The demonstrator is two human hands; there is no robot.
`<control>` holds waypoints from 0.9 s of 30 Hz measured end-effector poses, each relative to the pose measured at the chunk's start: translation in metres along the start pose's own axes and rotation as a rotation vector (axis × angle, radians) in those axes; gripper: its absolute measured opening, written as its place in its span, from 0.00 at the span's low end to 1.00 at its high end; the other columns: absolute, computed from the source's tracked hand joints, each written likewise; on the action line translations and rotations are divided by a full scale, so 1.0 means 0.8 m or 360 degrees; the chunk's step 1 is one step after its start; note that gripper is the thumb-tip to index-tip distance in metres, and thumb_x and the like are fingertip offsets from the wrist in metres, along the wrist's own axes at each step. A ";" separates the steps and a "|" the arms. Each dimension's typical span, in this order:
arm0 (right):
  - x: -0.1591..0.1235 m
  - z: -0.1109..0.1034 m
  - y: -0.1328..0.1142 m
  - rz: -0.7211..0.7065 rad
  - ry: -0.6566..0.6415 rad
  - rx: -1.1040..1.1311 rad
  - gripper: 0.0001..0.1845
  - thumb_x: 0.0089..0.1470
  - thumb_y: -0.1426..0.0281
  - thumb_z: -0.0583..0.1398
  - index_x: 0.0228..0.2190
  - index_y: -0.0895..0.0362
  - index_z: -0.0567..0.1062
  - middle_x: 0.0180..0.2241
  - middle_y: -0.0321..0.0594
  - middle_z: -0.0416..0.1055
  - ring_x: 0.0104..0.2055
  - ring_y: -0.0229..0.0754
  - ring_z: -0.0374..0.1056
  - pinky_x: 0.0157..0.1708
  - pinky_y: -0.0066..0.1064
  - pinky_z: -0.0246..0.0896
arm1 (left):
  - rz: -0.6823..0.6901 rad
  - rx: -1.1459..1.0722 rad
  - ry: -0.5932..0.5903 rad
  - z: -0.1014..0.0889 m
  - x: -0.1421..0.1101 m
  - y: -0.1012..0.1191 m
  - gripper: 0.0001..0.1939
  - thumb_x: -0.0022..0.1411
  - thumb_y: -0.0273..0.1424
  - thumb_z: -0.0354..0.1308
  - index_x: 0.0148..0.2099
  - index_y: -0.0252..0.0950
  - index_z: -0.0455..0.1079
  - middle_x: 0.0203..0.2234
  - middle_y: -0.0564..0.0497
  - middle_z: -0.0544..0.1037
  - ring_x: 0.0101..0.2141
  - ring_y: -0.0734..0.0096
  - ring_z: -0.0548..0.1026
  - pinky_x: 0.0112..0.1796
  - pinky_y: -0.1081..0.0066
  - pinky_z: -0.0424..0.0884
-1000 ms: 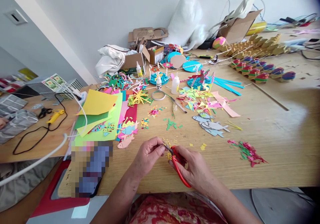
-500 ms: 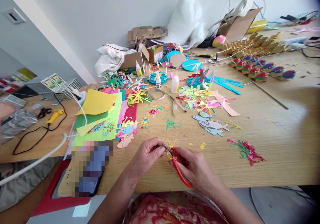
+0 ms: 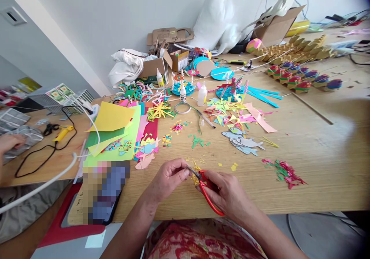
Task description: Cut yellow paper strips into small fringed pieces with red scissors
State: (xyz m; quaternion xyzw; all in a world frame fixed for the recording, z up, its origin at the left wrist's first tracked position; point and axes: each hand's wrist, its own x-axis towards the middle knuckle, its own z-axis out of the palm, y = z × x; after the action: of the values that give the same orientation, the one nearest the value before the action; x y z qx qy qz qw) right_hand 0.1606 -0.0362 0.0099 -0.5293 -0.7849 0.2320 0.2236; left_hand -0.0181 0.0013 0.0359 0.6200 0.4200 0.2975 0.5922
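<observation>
My right hand (image 3: 224, 191) grips a pair of red-handled scissors (image 3: 212, 203), blades pointing up and left. Their tips reach the fingertips of my left hand (image 3: 173, 176), which is pinched closed; whatever it holds is too small to make out. Small yellow paper snippets (image 3: 195, 180) lie on the table beneath and just beyond the blades. A few larger yellow scraps (image 3: 234, 167) rest to the right of them. Green paper bits (image 3: 197, 141) lie farther back. Grey-blue paper fish (image 3: 244, 143) are stacked right of centre.
Coloured paper sheets (image 3: 112, 116), paper fish (image 3: 146, 155) and a phone (image 3: 110, 193) are on the left. Glue bottles (image 3: 202, 95) stand behind. A pile of red and green clippings (image 3: 286, 174) lies at right. Another person's hand (image 3: 11, 142) is at far left.
Both my hands and the scissors stay nearly in place. The other person's hand at far left has come farther into view, over a grey bundle.
</observation>
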 end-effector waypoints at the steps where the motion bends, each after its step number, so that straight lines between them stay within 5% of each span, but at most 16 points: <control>1: 0.000 0.000 0.000 0.0000 -0.0003 -0.0004 0.14 0.54 0.64 0.51 0.21 0.56 0.65 0.17 0.35 0.64 0.18 0.34 0.59 0.20 0.24 0.45 | 0.0003 0.0003 0.0000 -0.001 0.000 0.000 0.08 0.55 0.33 0.51 0.27 0.33 0.64 0.21 0.54 0.64 0.26 0.74 0.60 0.29 0.75 0.58; 27: 0.005 -0.008 -0.010 0.0031 -0.0136 0.0140 0.13 0.54 0.64 0.51 0.22 0.56 0.64 0.18 0.34 0.64 0.19 0.34 0.57 0.20 0.24 0.46 | 0.0046 0.0033 -0.0029 -0.007 -0.002 0.004 0.08 0.55 0.31 0.50 0.26 0.33 0.62 0.20 0.55 0.62 0.25 0.76 0.60 0.29 0.76 0.57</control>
State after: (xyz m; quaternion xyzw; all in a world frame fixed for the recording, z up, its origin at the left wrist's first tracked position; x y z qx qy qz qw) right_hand 0.1573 -0.0341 0.0198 -0.5160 -0.7777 0.2908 0.2106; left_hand -0.0234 0.0030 0.0402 0.6350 0.4086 0.2960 0.5850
